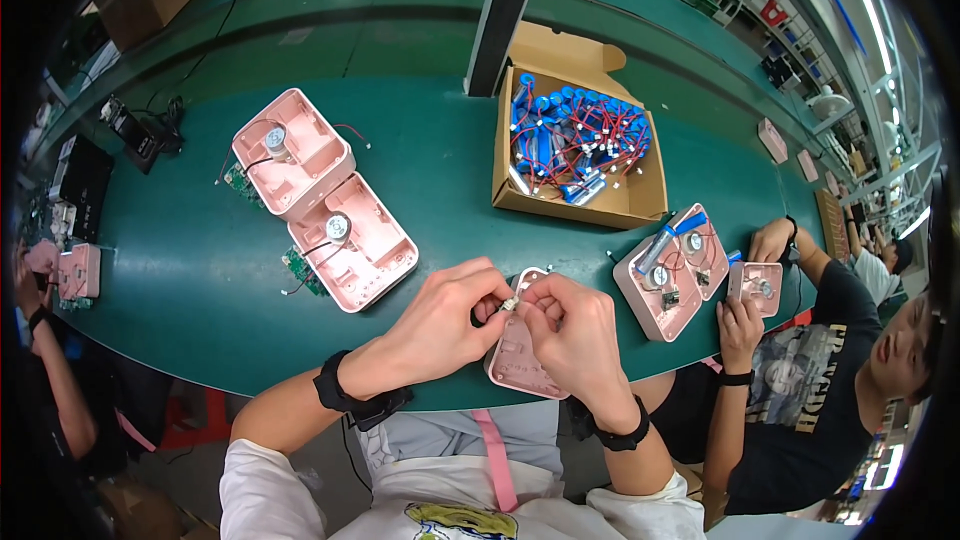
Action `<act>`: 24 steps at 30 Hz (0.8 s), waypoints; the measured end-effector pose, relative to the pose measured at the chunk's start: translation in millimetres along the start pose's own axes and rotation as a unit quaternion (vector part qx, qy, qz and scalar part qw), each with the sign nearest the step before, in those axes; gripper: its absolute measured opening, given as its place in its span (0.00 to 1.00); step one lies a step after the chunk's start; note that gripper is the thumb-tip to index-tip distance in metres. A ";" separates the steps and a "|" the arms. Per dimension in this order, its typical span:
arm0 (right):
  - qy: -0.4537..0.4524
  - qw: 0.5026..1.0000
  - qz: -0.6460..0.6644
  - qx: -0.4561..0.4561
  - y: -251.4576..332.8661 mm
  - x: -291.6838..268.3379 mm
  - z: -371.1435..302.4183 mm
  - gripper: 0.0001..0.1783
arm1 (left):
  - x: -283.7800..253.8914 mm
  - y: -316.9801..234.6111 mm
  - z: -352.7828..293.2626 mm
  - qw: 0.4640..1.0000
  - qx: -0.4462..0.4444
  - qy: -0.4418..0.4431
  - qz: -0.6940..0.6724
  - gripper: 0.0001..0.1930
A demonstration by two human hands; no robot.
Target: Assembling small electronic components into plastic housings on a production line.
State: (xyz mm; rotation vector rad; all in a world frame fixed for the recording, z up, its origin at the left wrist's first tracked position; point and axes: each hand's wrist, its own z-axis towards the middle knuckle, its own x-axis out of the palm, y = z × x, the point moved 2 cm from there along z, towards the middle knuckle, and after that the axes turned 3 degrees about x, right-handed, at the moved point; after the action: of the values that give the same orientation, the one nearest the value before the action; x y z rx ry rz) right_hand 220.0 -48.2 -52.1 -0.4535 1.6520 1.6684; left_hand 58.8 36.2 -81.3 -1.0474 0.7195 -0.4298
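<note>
My left hand (448, 312) is closed in a pinch on a small whitish connector (511, 304). From the other side my right hand (572, 328) pinches at the same small piece, and its fingertips partly cover it. Directly beneath both hands lies an open pink plastic housing (522, 365) near the table's front edge, partly hidden by my right hand. To the left, two joined-looking pink housings rest on the table, the upper one (318, 155) and the lower one (380, 258). Each has a round silver motor-like part, dark wires and a green circuit board beside it.
A cardboard box (580, 210) full of blue cylindrical batteries with red wires stands beyond my hands on the green table (440, 180). Pink housings (655, 312) with blue batteries lie right. A co-worker's hand (740, 328) holds another housing. A dark post (505, 15) rises behind.
</note>
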 end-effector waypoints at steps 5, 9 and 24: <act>-0.041 0.997 -0.051 -0.045 11.1 -35.5 11.9 0.05 | -5.6 0.5 2.2 0.997 -0.073 0.013 -0.018 0.09; -0.134 0.969 -0.190 -0.087 -11.6 -80.3 53.2 0.06 | -5.3 2.6 -1.9 0.994 -0.099 0.024 -0.031 0.10; -0.012 0.948 -0.319 0.014 -27.8 -78.5 125.7 0.06 | -4.0 11.4 -2.2 0.992 -0.104 0.047 -0.051 0.11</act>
State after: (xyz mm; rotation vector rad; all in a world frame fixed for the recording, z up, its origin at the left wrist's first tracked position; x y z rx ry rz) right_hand 322.5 50.8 -2.8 -0.8462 1.3124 1.1554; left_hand 54.3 42.5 -90.9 -1.2702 0.8087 -0.5025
